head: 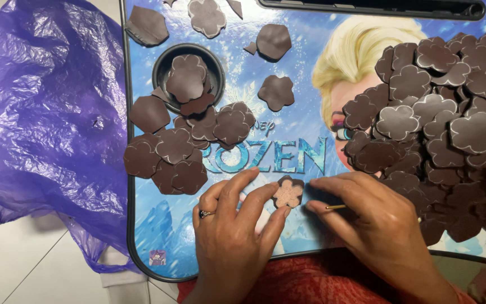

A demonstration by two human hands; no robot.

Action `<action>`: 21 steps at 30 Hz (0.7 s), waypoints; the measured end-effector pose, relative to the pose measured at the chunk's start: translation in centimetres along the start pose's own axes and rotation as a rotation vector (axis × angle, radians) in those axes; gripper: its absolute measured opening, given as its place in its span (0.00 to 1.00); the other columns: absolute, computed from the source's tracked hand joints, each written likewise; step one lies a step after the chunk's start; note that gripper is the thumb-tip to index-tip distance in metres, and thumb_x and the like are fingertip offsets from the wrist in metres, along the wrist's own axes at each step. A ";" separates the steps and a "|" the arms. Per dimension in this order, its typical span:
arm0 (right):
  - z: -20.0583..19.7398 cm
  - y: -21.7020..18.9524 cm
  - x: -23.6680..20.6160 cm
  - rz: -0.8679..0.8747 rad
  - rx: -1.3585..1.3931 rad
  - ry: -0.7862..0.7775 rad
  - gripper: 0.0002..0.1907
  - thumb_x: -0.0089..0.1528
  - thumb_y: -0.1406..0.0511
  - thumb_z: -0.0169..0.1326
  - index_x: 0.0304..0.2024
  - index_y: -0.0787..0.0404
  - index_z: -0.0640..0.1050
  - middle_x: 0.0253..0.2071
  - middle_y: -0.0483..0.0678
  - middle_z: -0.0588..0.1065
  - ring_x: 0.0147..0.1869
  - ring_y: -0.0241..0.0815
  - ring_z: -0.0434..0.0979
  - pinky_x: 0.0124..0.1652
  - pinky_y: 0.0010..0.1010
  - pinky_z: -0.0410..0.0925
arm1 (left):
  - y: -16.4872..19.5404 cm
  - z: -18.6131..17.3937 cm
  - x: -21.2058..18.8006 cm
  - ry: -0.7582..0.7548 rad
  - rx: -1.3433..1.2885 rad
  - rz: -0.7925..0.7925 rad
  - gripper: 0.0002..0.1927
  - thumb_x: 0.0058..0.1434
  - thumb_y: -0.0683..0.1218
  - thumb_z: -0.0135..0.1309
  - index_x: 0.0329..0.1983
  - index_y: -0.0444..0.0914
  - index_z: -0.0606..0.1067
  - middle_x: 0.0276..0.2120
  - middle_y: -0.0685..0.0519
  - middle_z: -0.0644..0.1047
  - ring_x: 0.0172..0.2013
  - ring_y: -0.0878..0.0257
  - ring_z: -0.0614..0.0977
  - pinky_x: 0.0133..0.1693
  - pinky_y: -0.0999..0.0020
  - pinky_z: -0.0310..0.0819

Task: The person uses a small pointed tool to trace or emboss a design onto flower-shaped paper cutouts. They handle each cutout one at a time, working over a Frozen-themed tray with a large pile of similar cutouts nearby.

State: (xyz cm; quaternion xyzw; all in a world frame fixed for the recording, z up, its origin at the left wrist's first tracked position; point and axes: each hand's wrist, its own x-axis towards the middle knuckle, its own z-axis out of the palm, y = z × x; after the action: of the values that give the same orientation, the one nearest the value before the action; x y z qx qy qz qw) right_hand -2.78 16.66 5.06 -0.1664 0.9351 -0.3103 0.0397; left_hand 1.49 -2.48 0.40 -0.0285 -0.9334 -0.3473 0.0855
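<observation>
Pressing down near the bottom middle of the frame, the left hand (229,225) pins a small flower-shaped piece (288,192) against the printed lap tray (142,236), its fingers spread and their tips resting on the piece's left edge. The piece shows a pinkish face with a dark brown rim. The right hand (375,222) sits just to the right of it, fingers drawn together and pinched on a thin stick (336,207) whose tip points toward the piece.

The main risk, as I judge it, is the piece slipping: the tray's surface looks glossy, and the left fingertips hold only one edge, so a push from the stick could slide or spin it. A hard jab could also gouge or tear the soft-looking face.

The big heap of brown flower cutouts (440,124) at the right of the frame lies touching the right wrist; a sweep of that arm could knock some off the tray. The smaller pile (175,146) at centre left, partly over a round cup recess (161,62), and the purple plastic bag (40,112) at far left lie well apart from both hands.
</observation>
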 end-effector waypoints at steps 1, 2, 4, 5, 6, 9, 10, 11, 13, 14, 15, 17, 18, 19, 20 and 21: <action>0.2 0.1 -0.1 0.016 0.000 -0.014 0.18 0.54 0.63 0.66 0.46 0.58 0.81 0.40 0.47 0.80 0.39 0.42 0.83 0.38 0.31 0.73 | 0.0 0.0 0.0 -0.001 -0.002 0.002 0.20 0.53 0.53 0.68 0.48 0.47 0.81 0.57 0.55 0.75 0.55 0.56 0.73 0.54 0.58 0.62; 0.4 0.2 -0.1 0.030 0.002 -0.029 0.20 0.53 0.63 0.67 0.47 0.58 0.81 0.39 0.47 0.79 0.38 0.42 0.82 0.36 0.31 0.73 | 0.0 0.0 0.0 -0.001 -0.002 0.003 0.20 0.53 0.53 0.68 0.48 0.46 0.81 0.57 0.55 0.75 0.56 0.56 0.73 0.55 0.57 0.62; 0.8 0.4 -0.1 0.040 0.005 -0.047 0.22 0.52 0.62 0.67 0.49 0.58 0.81 0.39 0.47 0.79 0.37 0.42 0.82 0.35 0.31 0.73 | 0.1 0.0 0.0 -0.004 -0.004 -0.002 0.20 0.53 0.53 0.68 0.48 0.46 0.81 0.56 0.55 0.76 0.56 0.56 0.73 0.55 0.58 0.62; 1.0 0.4 -0.1 0.033 0.006 -0.047 0.22 0.52 0.62 0.67 0.49 0.57 0.81 0.40 0.47 0.78 0.38 0.42 0.82 0.35 0.31 0.73 | 0.1 -0.1 0.0 -0.004 -0.004 -0.006 0.20 0.53 0.53 0.68 0.48 0.46 0.81 0.56 0.55 0.76 0.56 0.55 0.73 0.54 0.58 0.62; 1.1 0.6 0.0 0.026 0.006 -0.046 0.22 0.52 0.62 0.67 0.49 0.57 0.81 0.40 0.46 0.78 0.38 0.42 0.82 0.36 0.31 0.74 | 0.1 -0.1 0.1 -0.003 -0.005 -0.008 0.20 0.53 0.54 0.69 0.47 0.45 0.81 0.56 0.54 0.76 0.55 0.55 0.73 0.54 0.58 0.62; 1.3 0.8 0.0 0.038 0.020 -0.042 0.21 0.52 0.62 0.68 0.48 0.57 0.81 0.39 0.46 0.79 0.38 0.41 0.83 0.35 0.32 0.74 | 0.3 0.0 0.2 0.003 -0.013 -0.016 0.19 0.53 0.53 0.69 0.47 0.45 0.81 0.56 0.54 0.76 0.55 0.56 0.74 0.55 0.58 0.62; 1.3 0.8 0.0 0.030 0.017 -0.038 0.21 0.52 0.62 0.68 0.48 0.57 0.81 0.39 0.46 0.79 0.38 0.42 0.82 0.35 0.32 0.74 | 0.3 0.0 0.2 0.006 -0.007 -0.018 0.19 0.52 0.53 0.69 0.47 0.45 0.81 0.55 0.54 0.76 0.55 0.56 0.74 0.54 0.58 0.62; 1.3 0.9 0.0 0.023 0.015 -0.034 0.21 0.52 0.62 0.68 0.48 0.57 0.82 0.39 0.46 0.79 0.38 0.42 0.82 0.36 0.32 0.74 | 0.3 0.0 0.2 0.009 -0.001 -0.021 0.20 0.52 0.53 0.69 0.46 0.45 0.81 0.55 0.54 0.77 0.55 0.56 0.74 0.54 0.58 0.62; 1.4 1.0 0.0 0.015 0.017 -0.026 0.21 0.52 0.62 0.68 0.47 0.57 0.81 0.39 0.46 0.79 0.38 0.42 0.82 0.36 0.32 0.74 | 0.4 0.0 0.3 0.012 0.009 -0.022 0.20 0.52 0.53 0.69 0.46 0.45 0.81 0.55 0.54 0.77 0.54 0.56 0.74 0.54 0.58 0.62; 1.4 1.1 0.0 0.014 0.021 -0.024 0.20 0.52 0.62 0.68 0.47 0.57 0.81 0.39 0.46 0.79 0.38 0.42 0.82 0.35 0.32 0.74 | 0.4 0.0 0.3 0.013 0.012 -0.023 0.20 0.52 0.53 0.69 0.46 0.45 0.81 0.55 0.54 0.77 0.54 0.56 0.74 0.54 0.58 0.63; 1.4 1.1 0.0 0.014 0.025 -0.022 0.20 0.52 0.62 0.68 0.46 0.58 0.81 0.39 0.46 0.79 0.38 0.42 0.82 0.35 0.32 0.74 | 0.4 0.1 0.3 0.013 0.015 -0.024 0.19 0.52 0.53 0.69 0.46 0.45 0.81 0.54 0.54 0.77 0.54 0.56 0.74 0.55 0.58 0.63; 1.4 1.2 0.0 0.016 0.023 -0.025 0.20 0.52 0.62 0.68 0.46 0.58 0.81 0.39 0.46 0.79 0.38 0.42 0.83 0.35 0.32 0.74 | 0.4 0.0 0.3 -0.001 0.015 -0.024 0.19 0.52 0.53 0.69 0.46 0.46 0.82 0.54 0.54 0.77 0.54 0.56 0.74 0.54 0.58 0.62; 1.4 1.2 0.0 0.016 0.022 -0.027 0.20 0.52 0.62 0.68 0.46 0.58 0.81 0.39 0.46 0.79 0.37 0.42 0.83 0.35 0.32 0.74 | 0.4 0.0 0.3 -0.007 0.016 -0.025 0.19 0.52 0.53 0.69 0.46 0.46 0.82 0.53 0.54 0.77 0.54 0.56 0.74 0.54 0.58 0.62; 1.4 1.2 0.1 0.018 0.025 -0.034 0.20 0.52 0.62 0.68 0.46 0.58 0.81 0.39 0.46 0.79 0.37 0.42 0.83 0.35 0.32 0.74 | 0.4 0.0 0.3 -0.007 0.019 -0.026 0.19 0.52 0.53 0.69 0.46 0.46 0.82 0.53 0.54 0.77 0.54 0.56 0.74 0.54 0.58 0.62; 1.3 1.2 0.0 0.021 0.028 -0.042 0.21 0.51 0.62 0.68 0.46 0.58 0.81 0.39 0.46 0.79 0.37 0.42 0.82 0.35 0.32 0.74 | 0.4 0.0 0.3 -0.008 0.022 -0.026 0.19 0.52 0.54 0.69 0.46 0.46 0.82 0.53 0.54 0.77 0.54 0.56 0.74 0.54 0.58 0.62; 1.2 1.2 0.0 0.025 0.029 -0.048 0.21 0.51 0.62 0.68 0.46 0.58 0.82 0.39 0.46 0.79 0.37 0.42 0.82 0.34 0.32 0.73 | 0.4 0.0 0.3 -0.008 0.023 -0.025 0.19 0.53 0.54 0.69 0.47 0.46 0.82 0.53 0.54 0.77 0.54 0.56 0.74 0.54 0.58 0.62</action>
State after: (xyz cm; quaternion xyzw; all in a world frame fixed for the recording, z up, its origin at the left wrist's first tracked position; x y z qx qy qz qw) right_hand -2.96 16.87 3.36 -0.1615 0.9313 -0.3192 0.0684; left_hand 1.23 -2.21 0.71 -0.0174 -0.9379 -0.3376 0.0775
